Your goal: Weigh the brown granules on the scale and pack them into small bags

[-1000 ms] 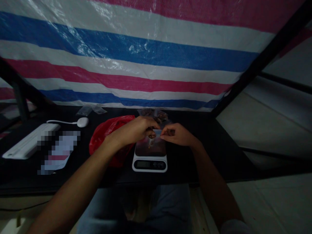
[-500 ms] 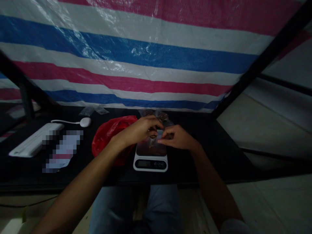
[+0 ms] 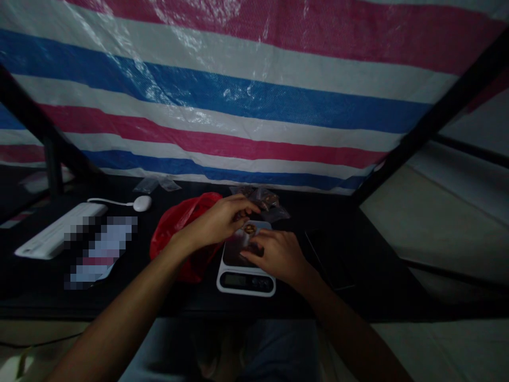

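A white kitchen scale with a shiny metal plate lies at the table's front, its display facing me. On the plate sits a small pile of brown pieces; their kind is too dim to tell. My left hand hovers at the plate's left edge, fingers curved and apart. Lower down, my right hand is over the plate's right side, thumb and fingers spread, with nothing visible between them. Clear zip bags of brown pieces lie just behind the scale. Beside my left forearm rests a crumpled red plastic bag.
Farther left are a white power strip, a white round-headed device on a cable and a blurred-out packet. Small clear bags lie at the back. A flat dark phone-like object is on the right. A striped tarp hangs behind.
My right hand has drawn back toward me and opened wider. My left hand has shifted slightly left. The brown pieces on the plate now show more plainly, as does the dark object at right.
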Available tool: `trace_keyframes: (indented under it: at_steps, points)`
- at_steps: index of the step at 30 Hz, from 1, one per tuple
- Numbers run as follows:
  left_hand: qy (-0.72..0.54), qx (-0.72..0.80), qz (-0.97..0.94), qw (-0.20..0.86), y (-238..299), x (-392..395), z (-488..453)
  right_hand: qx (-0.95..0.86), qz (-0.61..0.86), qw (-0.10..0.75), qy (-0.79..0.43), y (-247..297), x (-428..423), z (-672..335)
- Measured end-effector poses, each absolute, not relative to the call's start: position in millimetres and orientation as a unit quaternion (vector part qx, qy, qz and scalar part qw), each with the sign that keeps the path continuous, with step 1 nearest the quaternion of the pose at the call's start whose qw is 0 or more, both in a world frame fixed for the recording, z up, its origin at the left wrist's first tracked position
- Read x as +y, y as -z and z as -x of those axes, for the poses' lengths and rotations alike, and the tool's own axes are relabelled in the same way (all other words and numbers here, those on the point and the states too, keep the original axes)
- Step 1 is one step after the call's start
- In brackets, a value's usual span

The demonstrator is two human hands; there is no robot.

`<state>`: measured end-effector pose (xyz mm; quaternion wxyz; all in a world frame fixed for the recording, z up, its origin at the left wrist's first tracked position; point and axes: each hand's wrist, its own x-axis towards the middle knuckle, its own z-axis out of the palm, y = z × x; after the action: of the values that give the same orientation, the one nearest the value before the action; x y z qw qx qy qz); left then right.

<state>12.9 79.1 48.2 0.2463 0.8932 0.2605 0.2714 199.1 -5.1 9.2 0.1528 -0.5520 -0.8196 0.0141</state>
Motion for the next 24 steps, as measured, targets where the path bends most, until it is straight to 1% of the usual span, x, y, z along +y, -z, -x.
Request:
trace_keyframes:
  at_steps: [3,7,10,14,17,21,24]
  points:
    - [-0.248,0.286,-0.891,0.252,-45.2,83.5,-4.0,-0.821,0.547,0.154,-0.058,-9.7,-4.6,-199.6]
    - [-0.175,0.326,-0.907,0.2,-38.7,87.2,1.4,-0.83,0.521,0.169,-0.109,-11.1,-1.1,-207.6]
    - [-0.116,0.332,-0.92,0.174,-33.0,87.7,-1.1,-0.835,0.494,0.209,-0.122,-10.2,1.9,-212.9]
    - [-0.096,0.333,-0.924,0.16,-27.5,87.5,-6.3,-0.855,0.433,0.268,-0.101,-3.9,2.5,-210.6]
    - [-0.103,0.353,-0.917,0.154,-28.3,88.1,-3.4,-0.878,0.403,0.246,-0.076,2.2,1.2,-205.3]
    - [-0.155,0.367,-0.901,0.173,-37.7,87.5,6.0,-0.885,0.42,0.193,-0.05,5.7,1.7,-201.9]
    - [-0.19,0.343,-0.898,0.198,-45.2,83.1,5.2,-0.889,0.414,0.191,-0.041,5.3,4.7,-203.9]
